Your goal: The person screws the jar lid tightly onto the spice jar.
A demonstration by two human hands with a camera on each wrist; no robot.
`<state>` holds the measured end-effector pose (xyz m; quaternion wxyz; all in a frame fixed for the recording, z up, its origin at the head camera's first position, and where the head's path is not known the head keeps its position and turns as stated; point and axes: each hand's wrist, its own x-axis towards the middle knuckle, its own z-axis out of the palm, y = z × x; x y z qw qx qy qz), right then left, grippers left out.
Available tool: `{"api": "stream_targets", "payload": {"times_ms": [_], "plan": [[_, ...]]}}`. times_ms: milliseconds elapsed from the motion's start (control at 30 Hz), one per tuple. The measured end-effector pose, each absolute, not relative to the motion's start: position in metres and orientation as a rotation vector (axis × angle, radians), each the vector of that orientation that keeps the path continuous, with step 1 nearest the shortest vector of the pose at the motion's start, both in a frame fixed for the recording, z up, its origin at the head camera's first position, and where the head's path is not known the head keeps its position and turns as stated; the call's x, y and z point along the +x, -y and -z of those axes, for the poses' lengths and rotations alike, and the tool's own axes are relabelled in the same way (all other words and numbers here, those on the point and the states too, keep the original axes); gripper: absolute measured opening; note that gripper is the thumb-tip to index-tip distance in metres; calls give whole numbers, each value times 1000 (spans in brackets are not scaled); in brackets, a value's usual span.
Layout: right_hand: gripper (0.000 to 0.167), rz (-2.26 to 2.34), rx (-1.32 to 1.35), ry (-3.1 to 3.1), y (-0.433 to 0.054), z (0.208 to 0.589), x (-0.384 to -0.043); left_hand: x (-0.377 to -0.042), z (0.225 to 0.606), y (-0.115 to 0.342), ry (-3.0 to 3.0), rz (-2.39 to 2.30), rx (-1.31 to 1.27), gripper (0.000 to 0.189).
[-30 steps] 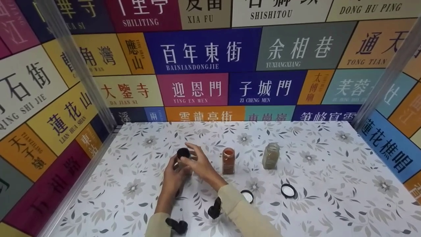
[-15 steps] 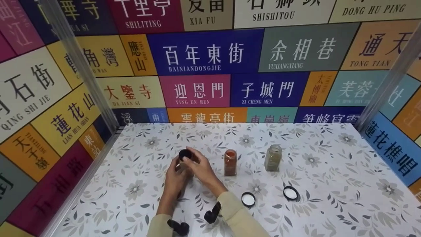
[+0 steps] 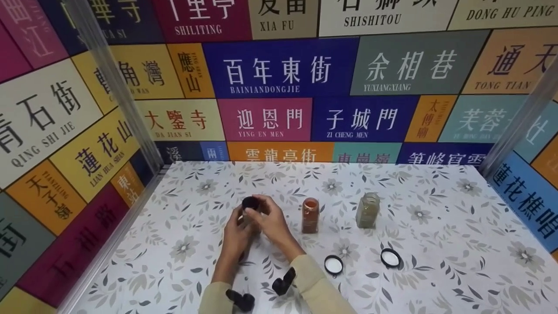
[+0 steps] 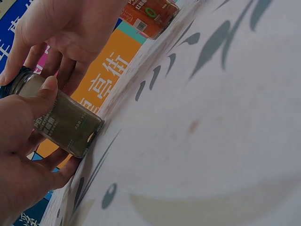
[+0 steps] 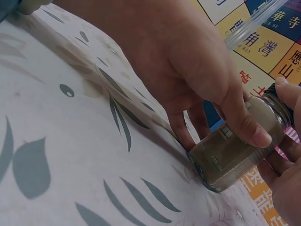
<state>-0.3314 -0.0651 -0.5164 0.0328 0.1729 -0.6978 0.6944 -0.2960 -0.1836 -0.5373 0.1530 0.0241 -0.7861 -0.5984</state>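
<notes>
Fingers of left hand (image 3: 237, 231) wrapped round spice jar (image 5: 237, 143), bracing it upright on tablecloth (image 3: 436, 226), left of centre. Right hand (image 3: 270, 220) fingertips pinching black cap (image 3: 250, 203) on top, prob. for twisting. Red jar (image 3: 310, 215), green jar (image 3: 367, 210) uncapped to the right; two loose lids (image 3: 333, 264) nearer front edge.

The camera on my head looks forward and down over the floral table (image 3: 436, 226), far enough back to take in the signed back wall across the upper half of the frame and both my forearms at the bottom centre. My left wrist camera sits low and tilted, very near the small jar (image 4: 66, 123) at the left of its frame. My right wrist camera also skims the tabletop, with that jar (image 5: 235, 146) at lower right. All three share the jar; the orange jar (image 4: 150, 16) at the left wrist view's top edge is probably the one at the head view's centre (image 3: 310, 214).
</notes>
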Motion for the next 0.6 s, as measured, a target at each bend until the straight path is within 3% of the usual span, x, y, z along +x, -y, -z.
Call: {"api": "stream_targets", "payload": {"times_ms": [167, 367, 600], "plan": [[46, -2136, 518, 2143, 66, 516, -332, -296, 538, 185, 2271, 1717, 88, 61], [64, -2169, 543, 2198, 60, 515, -330, -296, 536, 184, 2294, 1700, 104, 62], [53, -2269, 618, 2208, 56, 510, -328, -297, 536, 182, 2304, 1684, 142, 64]]}}
